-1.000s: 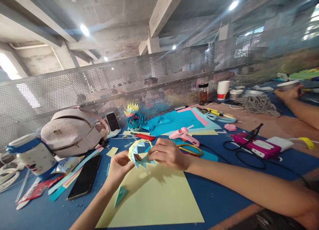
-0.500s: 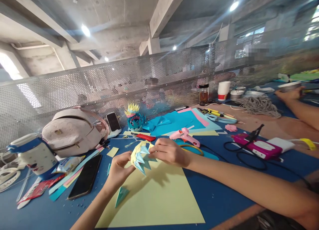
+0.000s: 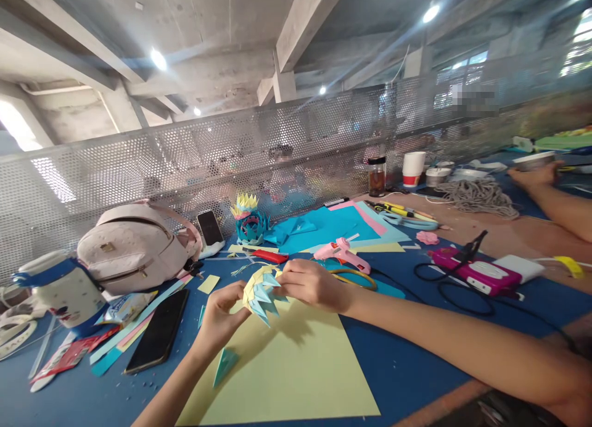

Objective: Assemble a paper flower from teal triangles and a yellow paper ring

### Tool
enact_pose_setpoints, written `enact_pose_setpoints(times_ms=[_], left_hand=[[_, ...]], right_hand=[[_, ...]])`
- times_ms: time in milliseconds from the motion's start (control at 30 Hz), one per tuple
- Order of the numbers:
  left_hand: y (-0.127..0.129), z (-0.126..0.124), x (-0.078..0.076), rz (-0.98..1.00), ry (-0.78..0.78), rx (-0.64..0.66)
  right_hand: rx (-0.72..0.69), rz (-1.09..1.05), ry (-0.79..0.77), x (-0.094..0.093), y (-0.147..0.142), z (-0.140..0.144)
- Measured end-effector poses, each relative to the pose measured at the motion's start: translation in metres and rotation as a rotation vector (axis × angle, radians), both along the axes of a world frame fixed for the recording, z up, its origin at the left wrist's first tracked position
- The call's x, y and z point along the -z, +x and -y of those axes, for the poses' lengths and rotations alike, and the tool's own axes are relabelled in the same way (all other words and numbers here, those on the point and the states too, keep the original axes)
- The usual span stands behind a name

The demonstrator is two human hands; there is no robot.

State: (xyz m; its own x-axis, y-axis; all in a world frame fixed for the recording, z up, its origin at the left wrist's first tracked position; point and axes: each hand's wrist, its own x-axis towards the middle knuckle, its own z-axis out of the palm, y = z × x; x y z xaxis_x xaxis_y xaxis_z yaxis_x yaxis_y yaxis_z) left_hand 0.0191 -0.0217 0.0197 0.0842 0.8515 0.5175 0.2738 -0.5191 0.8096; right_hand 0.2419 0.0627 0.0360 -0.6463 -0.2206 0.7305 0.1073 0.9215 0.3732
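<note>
Bright overhead ceiling lights (image 3: 158,58), window glare far left, soft shadows on yellow sheet (image 3: 296,365), wide-angle bending at edges.

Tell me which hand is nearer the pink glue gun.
Right. The right hand sits just below the glue gun, pinching the folded paper piece; the left hand grips that piece further down-left, farther off.
</note>
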Motion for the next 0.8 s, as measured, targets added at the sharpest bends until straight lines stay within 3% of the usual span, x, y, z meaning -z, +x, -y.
enact_pose_setpoints(times_ms=[333, 800], left_hand=[[-0.0003, 0.0009, 0.0003, 0.071, -0.128, 0.008], [0.0011, -0.0059, 0.0037, 0.175, -0.177, 0.055]], right_hand=[[0.036, -0.021, -0.064, 0.0016, 0.0003, -0.0006], [0.141, 0.059, -0.126, 0.0032, -0.0015, -0.001]])
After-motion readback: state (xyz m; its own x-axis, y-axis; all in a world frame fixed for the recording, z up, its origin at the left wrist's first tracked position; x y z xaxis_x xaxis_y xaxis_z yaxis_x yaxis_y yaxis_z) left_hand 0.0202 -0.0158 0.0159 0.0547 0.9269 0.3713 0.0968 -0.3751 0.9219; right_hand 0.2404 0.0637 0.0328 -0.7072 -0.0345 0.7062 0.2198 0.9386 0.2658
